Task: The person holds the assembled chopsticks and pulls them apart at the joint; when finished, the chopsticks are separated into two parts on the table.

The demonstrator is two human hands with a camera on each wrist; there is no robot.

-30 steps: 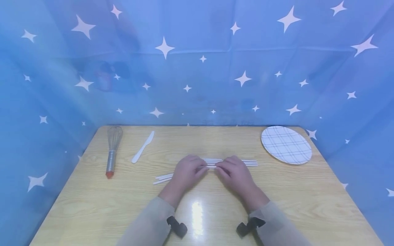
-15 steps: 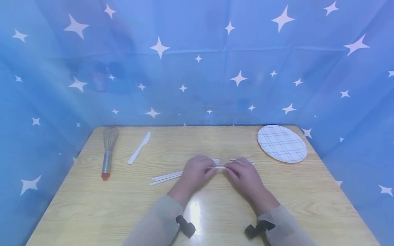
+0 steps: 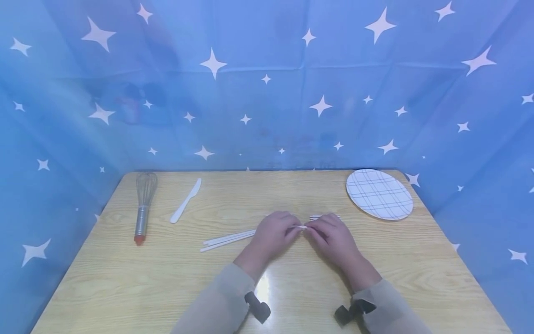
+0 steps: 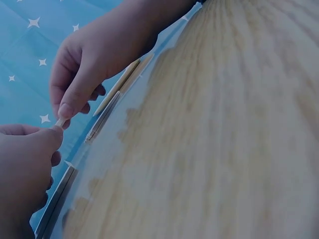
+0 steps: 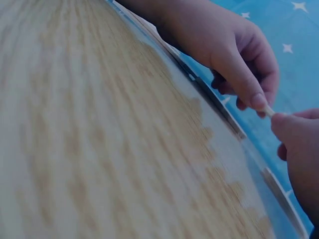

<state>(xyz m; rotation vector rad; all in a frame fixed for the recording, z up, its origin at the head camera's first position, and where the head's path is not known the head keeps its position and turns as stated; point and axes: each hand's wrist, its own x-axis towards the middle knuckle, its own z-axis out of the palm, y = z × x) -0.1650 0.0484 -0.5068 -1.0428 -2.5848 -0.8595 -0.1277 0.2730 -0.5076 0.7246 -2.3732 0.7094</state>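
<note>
A thin white stick (image 3: 303, 227) spans the small gap between my two hands, just above the table. My left hand (image 3: 277, 233) pinches one end between thumb and fingertips. From the other side, my right hand (image 3: 335, 236) pinches the stick, its fingertips almost meeting the left ones. In the left wrist view, the stick (image 4: 61, 121) shows only as a short piece between the two thumbs; the rest is covered by fingers. Several similar white sticks (image 3: 227, 240) lie left of my left hand. More sticks (image 3: 315, 217) lie behind my right hand, partly hidden.
A metal whisk (image 3: 144, 204) with a red handle end lies at the left of the wooden table (image 3: 146, 283). Beside it is a white plastic knife (image 3: 186, 201). A white plaid plate (image 3: 378, 194) sits at the back right. A blue star-patterned curtain (image 3: 267, 102) hangs behind the table.
Both hands have shifted right over the table, the left one further, so the gap between them has narrowed. More of the left sticks shows; the back sticks are more covered. The head view has turned slightly.
</note>
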